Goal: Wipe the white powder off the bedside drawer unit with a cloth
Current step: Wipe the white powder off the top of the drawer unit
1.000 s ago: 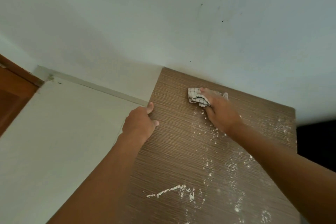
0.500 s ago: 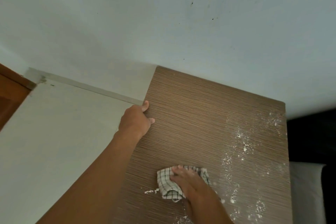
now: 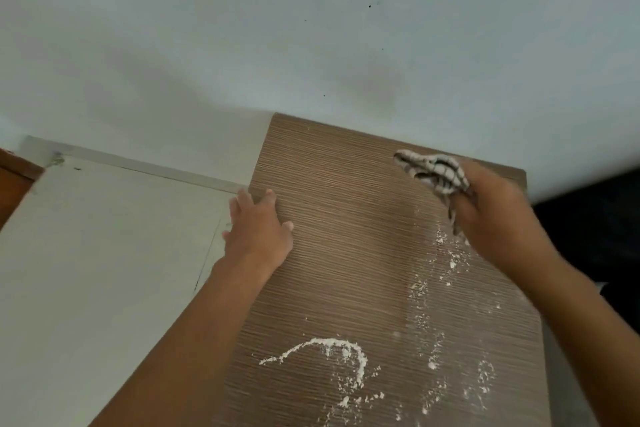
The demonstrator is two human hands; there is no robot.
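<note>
The bedside drawer unit [image 3: 346, 253] has a brown striped wooden top that fills the middle and lower right. White powder [image 3: 332, 354] lies in a curved streak near the front, with more specks [image 3: 446, 253] scattered along the right side. My right hand [image 3: 491, 215] grips a bunched white-and-black checked cloth [image 3: 433, 170] at the far right corner of the top. My left hand [image 3: 258, 229] rests on the unit's left edge with the fingers laid forward.
A pale blue-grey wall [image 3: 311, 28] rises right behind the unit. A light floor [image 3: 104, 253] with a skirting strip lies to the left, with brown wood [image 3: 14, 180] at the far left. A dark area [image 3: 588, 236] lies right of the unit.
My right hand with the cloth swept from the far middle to the near edge, then moved to the far right corner. A curved powder streak now lies near the front. My left hand's fingers have straightened.
</note>
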